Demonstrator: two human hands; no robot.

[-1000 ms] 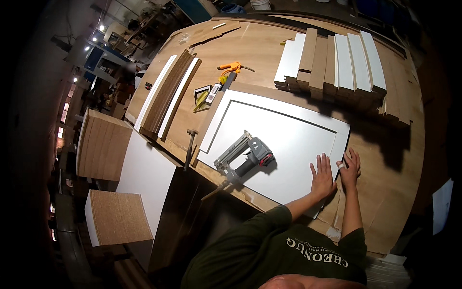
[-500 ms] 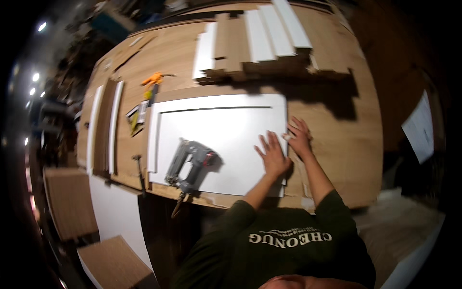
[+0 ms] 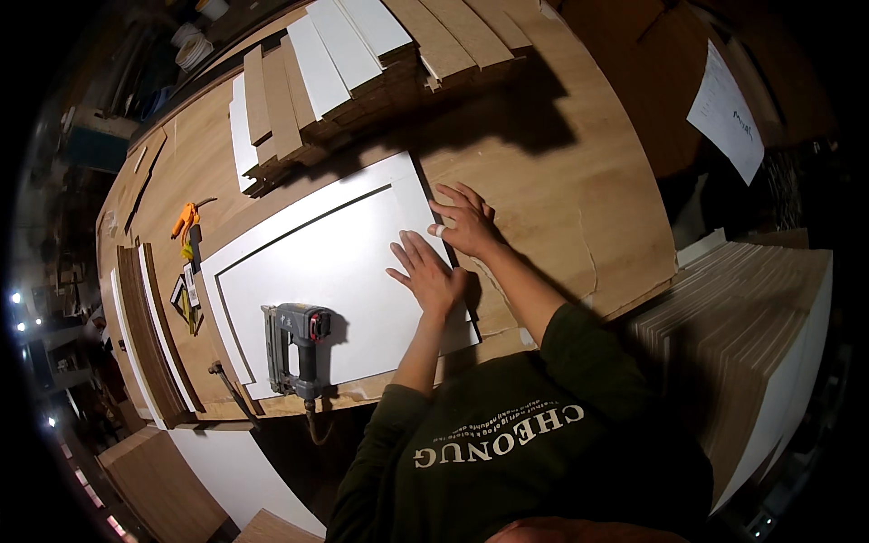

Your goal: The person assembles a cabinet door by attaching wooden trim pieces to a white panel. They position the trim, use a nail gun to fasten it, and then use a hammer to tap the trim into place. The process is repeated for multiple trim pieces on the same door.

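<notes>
A white panel [image 3: 317,262] lies on the wooden worktable, with dark grooves or gaps running along its far and left sides. My left hand [image 3: 427,276] rests flat on the panel near its right edge, fingers spread. Just beyond it, my right hand [image 3: 466,222] lies at the panel's right edge, fingers stretched and apart, with a pale band round one finger. A narrow dark strip shows along that edge, partly covered by my hands. On the panel's near left part lies a grey nail gun [image 3: 297,348], its hose hanging over the table's front edge; neither hand touches it.
Stacked white and brown boards [image 3: 362,54] stand at the back of the table [image 3: 561,190]. At left are a hammer [image 3: 231,389], an orange-handled tool [image 3: 186,222] and upright strips [image 3: 145,335]. A large board stack [image 3: 733,335] stands at the right; a paper sheet [image 3: 729,118] hangs beyond.
The view has swung to the right, so the table and panel appear turned and shifted left. Both hands stay at about the same place by the panel's right edge.
</notes>
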